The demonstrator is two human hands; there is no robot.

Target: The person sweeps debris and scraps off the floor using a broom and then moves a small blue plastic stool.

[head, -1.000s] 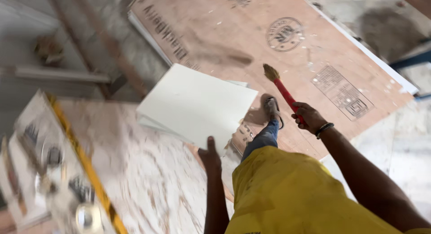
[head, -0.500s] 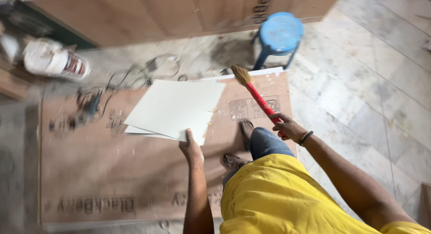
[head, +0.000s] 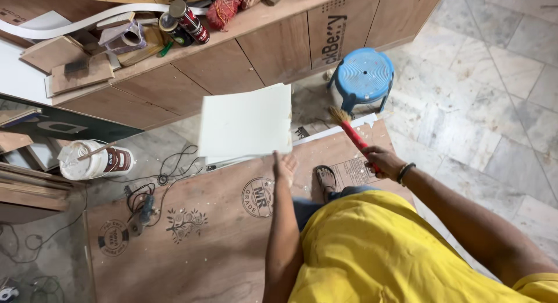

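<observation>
My left hand (head: 284, 166) grips the lower right corner of a white square sheet (head: 246, 124) and holds it up off the floor, tilted toward me. In my right hand (head: 382, 161) is a red-handled paintbrush (head: 350, 130), bristles pointing away from me toward the blue stool. I stand on a brown plywood board (head: 203, 239) lying on the floor, and my sandalled foot (head: 326, 180) shows between my arms. My yellow shirt fills the lower right of the view.
A blue plastic stool (head: 363, 77) stands ahead on the marble floor (head: 494, 94). A white glue tub (head: 96, 160) with a stick sits at left, cables and a power tool (head: 142, 207) beside it. A plywood counter (head: 232, 59) carries cans, offcuts and red thread.
The white sheet has come up off the plywood in my left hand. My view has swung round, bringing the counter, stool and glue tub into sight. My right hand still holds the brush.
</observation>
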